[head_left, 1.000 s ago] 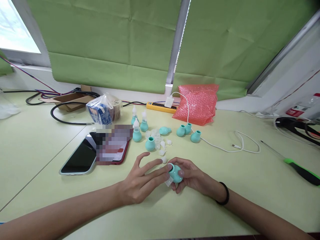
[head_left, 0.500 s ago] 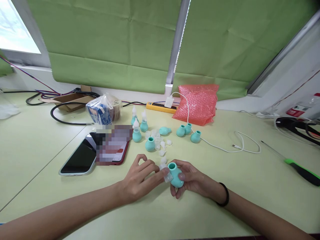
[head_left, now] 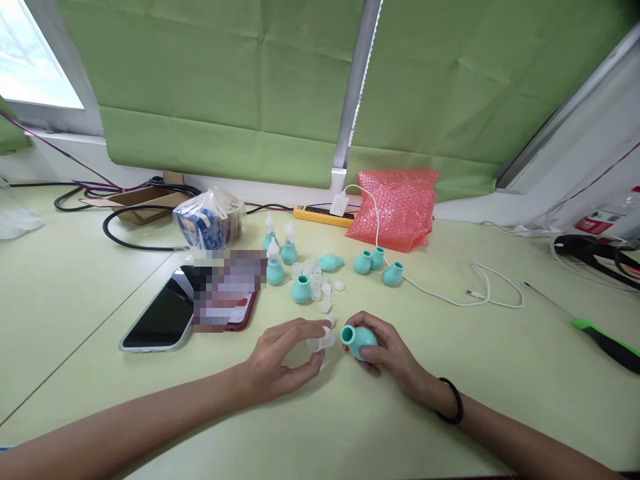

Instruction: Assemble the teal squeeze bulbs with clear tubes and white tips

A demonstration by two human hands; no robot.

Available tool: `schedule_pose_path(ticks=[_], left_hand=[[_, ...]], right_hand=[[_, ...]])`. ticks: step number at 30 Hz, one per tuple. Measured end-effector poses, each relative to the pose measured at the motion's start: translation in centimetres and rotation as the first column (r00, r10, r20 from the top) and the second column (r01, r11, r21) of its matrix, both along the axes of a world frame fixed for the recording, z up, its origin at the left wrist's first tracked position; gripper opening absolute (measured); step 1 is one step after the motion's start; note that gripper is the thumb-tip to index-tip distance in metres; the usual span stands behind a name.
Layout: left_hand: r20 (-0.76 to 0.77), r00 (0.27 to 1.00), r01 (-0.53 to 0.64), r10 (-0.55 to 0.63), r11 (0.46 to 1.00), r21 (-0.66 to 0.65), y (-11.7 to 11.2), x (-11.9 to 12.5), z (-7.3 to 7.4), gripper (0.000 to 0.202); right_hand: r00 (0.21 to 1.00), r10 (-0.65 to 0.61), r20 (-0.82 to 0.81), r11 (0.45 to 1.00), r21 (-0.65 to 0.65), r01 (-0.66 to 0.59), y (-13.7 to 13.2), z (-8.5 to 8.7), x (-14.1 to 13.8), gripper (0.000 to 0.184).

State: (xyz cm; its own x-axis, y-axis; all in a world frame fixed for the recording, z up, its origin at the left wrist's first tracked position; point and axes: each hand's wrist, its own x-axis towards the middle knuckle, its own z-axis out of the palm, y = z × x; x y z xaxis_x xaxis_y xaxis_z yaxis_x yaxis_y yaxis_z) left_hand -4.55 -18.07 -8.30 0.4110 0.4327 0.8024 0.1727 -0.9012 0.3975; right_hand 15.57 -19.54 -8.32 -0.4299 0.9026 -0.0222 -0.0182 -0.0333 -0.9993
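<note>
My right hand (head_left: 393,350) is wrapped round a teal rubber bulb (head_left: 367,340), whose open neck tilts left toward my other hand. My left hand (head_left: 287,353) has its thumb and fingers about a clear plastic nozzle piece (head_left: 320,342) with a whitish tip, partly hidden by the fingers. A small gap separates this piece from the bulb's mouth. Just beyond stands another teal bulb (head_left: 301,291), open at the top, beside several clear plastic parts (head_left: 315,283) and small white tips (head_left: 327,307). Farther left, three bulbs with nozzles fitted, one being the nearest nasal aspirator (head_left: 275,271), stand upright.
Several more teal bulbs (head_left: 393,275) lie toward the back. Two phones (head_left: 163,317) rest at left. A white cable (head_left: 445,300) crosses the right side near a screwdriver (head_left: 607,347). Behind are a red bubble-wrap bag (head_left: 395,207) and a yellow power strip (head_left: 320,215).
My right hand has tipped the bulb leftward and drawn it slightly right, away from the clear piece. My left thumb and fingers have shifted round the clear piece, slightly left of before.
</note>
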Motion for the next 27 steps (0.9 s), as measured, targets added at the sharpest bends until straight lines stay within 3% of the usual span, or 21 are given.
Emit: schedule_pose_path(ticks=[4,7,10,17,27], left_hand=[[-0.017,0.998,0.054,-0.055,0.998,-0.024,0.0,-0.1,0.0,0.024],[-0.005,0.996,0.093,-0.093,0.996,-0.012,0.3,-0.1,-0.1,0.029],[0.018,0.995,0.096,-0.096,0.995,-0.013,0.4,-0.1,-0.2,0.029],[-0.014,0.996,0.088,-0.088,0.995,-0.056,0.1,0.0,0.0,0.025],[-0.061,0.997,0.048,-0.052,0.996,-0.074,0.1,-0.1,-0.4,0.032]], right_hand=[[0.973,-0.091,0.211,0.989,0.13,0.064,-0.3,0.3,-0.1,0.018],[0.945,-0.119,0.304,0.963,0.267,0.035,-0.6,0.8,-0.1,0.019],[0.931,-0.111,0.349,0.946,0.326,-0.009,-0.7,1.1,-0.1,0.019],[0.903,-0.214,0.373,0.885,0.465,0.018,-0.7,0.9,-0.5,0.022],[0.918,-0.247,0.311,0.854,0.517,0.055,-1.0,0.6,-0.5,0.025]])
